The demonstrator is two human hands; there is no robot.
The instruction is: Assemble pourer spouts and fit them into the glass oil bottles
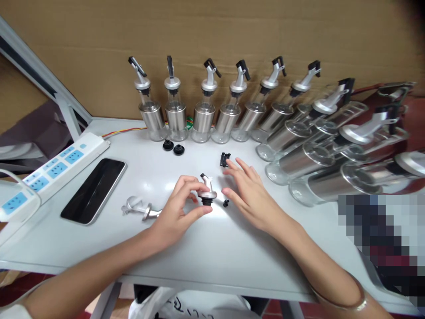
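Observation:
My left hand (pixel 181 204) pinches a silver bottle pourer (pixel 207 194) with a black ribbed stopper, holding it upright over the middle of the table. My right hand (pixel 249 195) is open, fingers spread, just right of the pourer. Near its fingertips lie black lever pieces (pixel 225 159), and below them a tiny black part (pixel 226 203). To the left of my left hand rest silver and clear pourer parts (pixel 142 209), partly covered by that hand. Two black rubber stoppers (pixel 168 145) sit farther back.
Several glass-and-steel oil bottles (pixel 203 119) with pourers line the back and curve down the right side. A phone (pixel 94 190) and a white power strip (pixel 49 175) lie at the left. Cardboard (pixel 199 35) stands behind the table (pixel 206 261).

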